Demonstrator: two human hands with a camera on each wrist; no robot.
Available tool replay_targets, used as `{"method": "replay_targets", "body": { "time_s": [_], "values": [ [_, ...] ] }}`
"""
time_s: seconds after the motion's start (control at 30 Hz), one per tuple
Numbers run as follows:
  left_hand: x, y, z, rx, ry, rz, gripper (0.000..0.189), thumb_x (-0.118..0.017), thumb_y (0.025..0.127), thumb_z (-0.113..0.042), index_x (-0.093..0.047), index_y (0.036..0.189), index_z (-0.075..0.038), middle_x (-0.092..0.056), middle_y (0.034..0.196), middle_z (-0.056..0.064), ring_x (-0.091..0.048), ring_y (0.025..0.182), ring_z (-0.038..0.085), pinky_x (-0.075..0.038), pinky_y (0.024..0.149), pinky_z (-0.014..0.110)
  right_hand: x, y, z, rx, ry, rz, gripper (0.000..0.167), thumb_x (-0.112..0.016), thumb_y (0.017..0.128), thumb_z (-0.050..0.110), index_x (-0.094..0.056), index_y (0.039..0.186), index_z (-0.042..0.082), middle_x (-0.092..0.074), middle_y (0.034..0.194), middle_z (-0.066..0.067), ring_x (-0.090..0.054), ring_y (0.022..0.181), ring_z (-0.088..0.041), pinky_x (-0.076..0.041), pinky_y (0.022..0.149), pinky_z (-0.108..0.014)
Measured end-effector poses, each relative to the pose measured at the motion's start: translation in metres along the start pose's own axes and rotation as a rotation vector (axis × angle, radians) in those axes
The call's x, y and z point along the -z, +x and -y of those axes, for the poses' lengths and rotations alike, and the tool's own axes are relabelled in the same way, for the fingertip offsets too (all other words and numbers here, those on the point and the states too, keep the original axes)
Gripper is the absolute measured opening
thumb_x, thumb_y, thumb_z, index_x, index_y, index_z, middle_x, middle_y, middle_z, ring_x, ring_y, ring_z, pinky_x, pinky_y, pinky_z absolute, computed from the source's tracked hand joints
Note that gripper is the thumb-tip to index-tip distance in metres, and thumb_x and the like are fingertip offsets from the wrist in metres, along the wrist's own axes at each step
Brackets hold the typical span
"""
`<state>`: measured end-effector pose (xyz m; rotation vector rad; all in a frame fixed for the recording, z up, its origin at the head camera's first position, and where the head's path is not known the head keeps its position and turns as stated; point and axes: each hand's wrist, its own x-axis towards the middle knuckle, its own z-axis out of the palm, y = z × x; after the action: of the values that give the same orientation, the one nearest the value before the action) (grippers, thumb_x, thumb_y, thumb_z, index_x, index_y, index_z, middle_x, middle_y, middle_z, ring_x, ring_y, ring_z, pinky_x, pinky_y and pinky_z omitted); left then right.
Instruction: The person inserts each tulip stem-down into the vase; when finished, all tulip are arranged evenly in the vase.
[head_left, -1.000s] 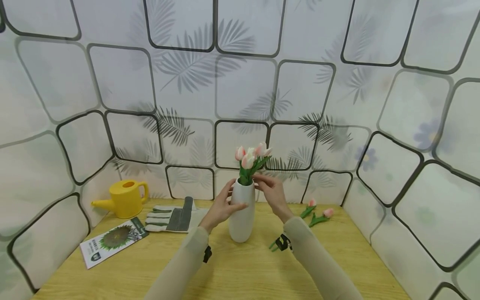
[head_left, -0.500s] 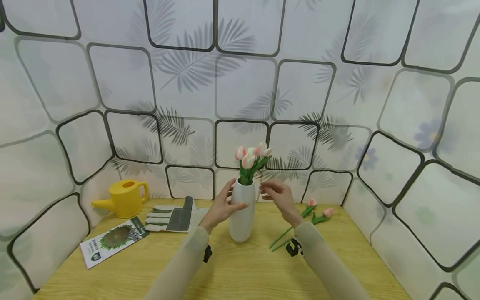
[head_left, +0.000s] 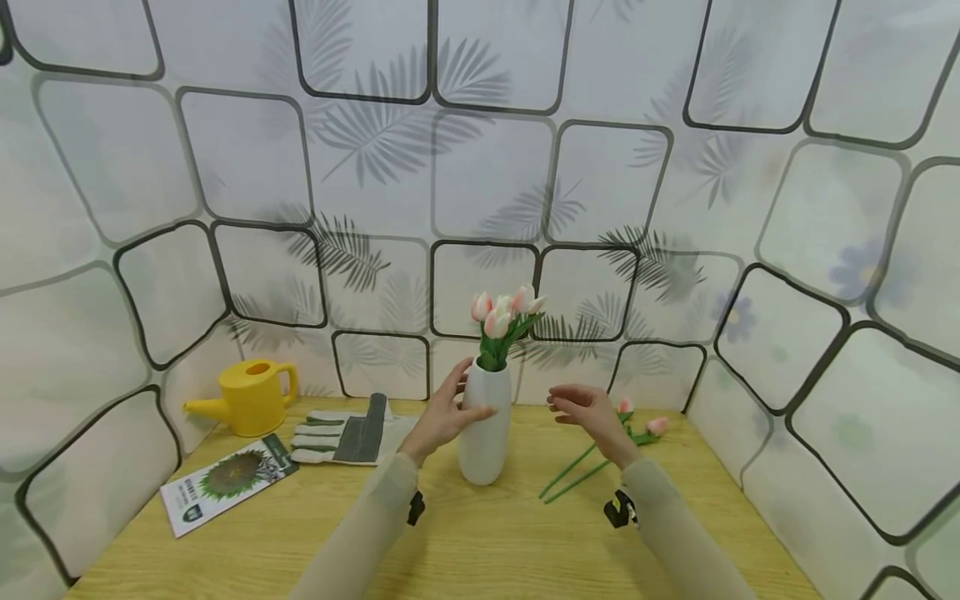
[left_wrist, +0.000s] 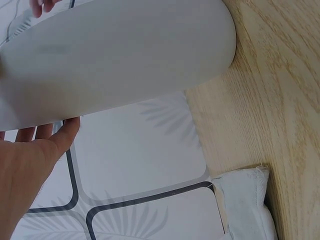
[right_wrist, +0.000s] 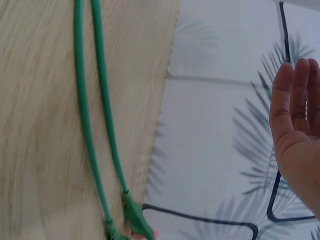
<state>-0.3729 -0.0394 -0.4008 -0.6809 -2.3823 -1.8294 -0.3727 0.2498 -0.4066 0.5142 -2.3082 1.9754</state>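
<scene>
A tall white vase (head_left: 483, 437) stands upright at the middle of the table, holding a bunch of pink-and-white tulips (head_left: 498, 323). My left hand (head_left: 442, 418) grips the vase's left side near the top, thumb across the front; in the left wrist view its fingers (left_wrist: 70, 131) lie along the vase wall. To the right of the vase, my right hand (head_left: 588, 414) hovers in the air with relaxed fingers and holds nothing. Below it, two loose tulips (head_left: 656, 427) lie on the table, their green stems (right_wrist: 86, 120) running side by side in the right wrist view.
Left of the vase lies a grey-and-white work glove (head_left: 356, 437). Beyond it stands a yellow watering can (head_left: 253, 400), with a sunflower seed packet (head_left: 225, 483) in front. Patterned wall covering (head_left: 375, 183) closes in the wooden table (head_left: 480, 550) behind and at both sides.
My right hand has left the flower stems at the vase's mouth and moved right and down, over the loose tulips. My left hand and the vase have stayed put.
</scene>
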Motion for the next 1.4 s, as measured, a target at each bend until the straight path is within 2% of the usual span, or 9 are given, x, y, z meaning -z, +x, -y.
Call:
{"method": "replay_targets", "body": {
  "time_s": [0.17,0.37,0.6,0.77,0.87,1.0,1.1,1.27,1.4],
  "values": [
    [0.0,0.002,0.0,0.013,-0.007,-0.001,0.095,-0.081,0.082,-0.03,-0.022,0.156,-0.029,-0.037,0.151,0.012,-0.042,0.136,0.034,-0.042,0.105,0.058,0.018,-0.006,-0.012,-0.026,-0.032,0.01,0.039,-0.065,0.096,0.017,-0.059,0.128,-0.006,-0.072,0.109,0.0,-0.068,0.094,-0.01,-0.058,0.087,-0.042],
    [-0.001,0.002,-0.001,0.02,-0.009,0.001,0.096,-0.08,0.083,-0.026,-0.02,0.157,-0.027,-0.036,0.152,0.014,-0.042,0.137,0.035,-0.041,0.106,0.058,0.038,-0.013,-0.023,-0.077,-0.101,0.043,0.042,-0.064,0.096,0.018,-0.057,0.13,-0.007,-0.071,0.108,0.003,-0.066,0.095,-0.012,-0.058,0.083,-0.035],
    [-0.001,0.0,0.0,0.018,-0.006,0.003,0.094,-0.081,0.082,-0.032,-0.023,0.156,-0.03,-0.038,0.151,0.011,-0.042,0.136,0.033,-0.042,0.105,0.056,0.062,-0.026,-0.035,-0.084,-0.224,0.159,0.045,-0.058,0.099,0.013,-0.049,0.136,-0.012,-0.058,0.13,-0.028,-0.063,0.1,-0.003,-0.057,0.081,-0.038],
    [-0.001,-0.001,-0.003,0.02,-0.003,0.006,0.093,-0.08,0.084,-0.028,-0.021,0.156,-0.029,-0.037,0.151,0.012,-0.042,0.136,0.033,-0.042,0.106,0.057,0.075,-0.033,-0.046,-0.104,-0.283,0.167,0.042,-0.056,0.099,0.008,-0.049,0.136,-0.013,-0.054,0.129,-0.036,-0.062,0.099,-0.003,-0.056,0.077,-0.038],
    [-0.001,-0.004,-0.009,0.031,0.003,0.005,0.093,-0.079,0.085,-0.024,-0.02,0.157,-0.025,-0.037,0.151,0.015,-0.042,0.136,0.035,-0.041,0.106,0.058,0.08,-0.038,-0.052,-0.122,-0.305,0.159,0.042,-0.056,0.099,0.005,-0.048,0.135,-0.014,-0.054,0.129,-0.037,-0.063,0.103,-0.01,-0.056,0.077,-0.038],
    [0.001,-0.011,-0.025,0.037,0.0,0.02,0.091,-0.077,0.086,-0.019,-0.021,0.158,-0.018,-0.037,0.15,0.019,-0.042,0.136,0.038,-0.041,0.106,0.058,0.087,-0.043,-0.058,-0.146,-0.341,0.155,0.041,-0.053,0.097,0.0,-0.047,0.135,-0.016,-0.055,0.127,-0.037,-0.063,0.108,-0.026,-0.055,0.075,-0.037],
    [0.001,-0.015,-0.033,0.041,-0.004,0.024,0.09,-0.077,0.087,-0.019,-0.021,0.157,-0.017,-0.037,0.15,0.019,-0.041,0.136,0.038,-0.041,0.106,0.058,0.092,-0.047,-0.063,-0.177,-0.362,0.144,0.038,-0.052,0.096,-0.004,-0.049,0.132,-0.017,-0.056,0.125,-0.038,-0.061,0.109,-0.035,-0.054,0.071,-0.032],
    [-0.001,-0.007,-0.013,0.024,-0.002,0.004,0.092,-0.078,0.086,-0.026,-0.021,0.157,-0.024,-0.037,0.151,0.015,-0.042,0.136,0.036,-0.042,0.105,0.058,0.097,-0.052,-0.07,-0.232,-0.385,0.122,0.038,-0.049,0.092,-0.012,-0.051,0.129,-0.018,-0.057,0.123,-0.036,-0.059,0.107,-0.035,-0.049,0.07,-0.027],
    [-0.001,-0.002,-0.001,0.012,0.007,0.006,0.095,-0.08,0.083,-0.034,-0.021,0.157,-0.029,-0.037,0.151,0.012,-0.042,0.136,0.033,-0.043,0.105,0.056,0.101,-0.053,-0.075,-0.195,-0.423,0.14,0.038,-0.049,0.087,-0.015,-0.051,0.124,-0.023,-0.06,0.113,-0.037,-0.061,0.095,-0.021,-0.048,0.071,-0.021]
  ]
}}
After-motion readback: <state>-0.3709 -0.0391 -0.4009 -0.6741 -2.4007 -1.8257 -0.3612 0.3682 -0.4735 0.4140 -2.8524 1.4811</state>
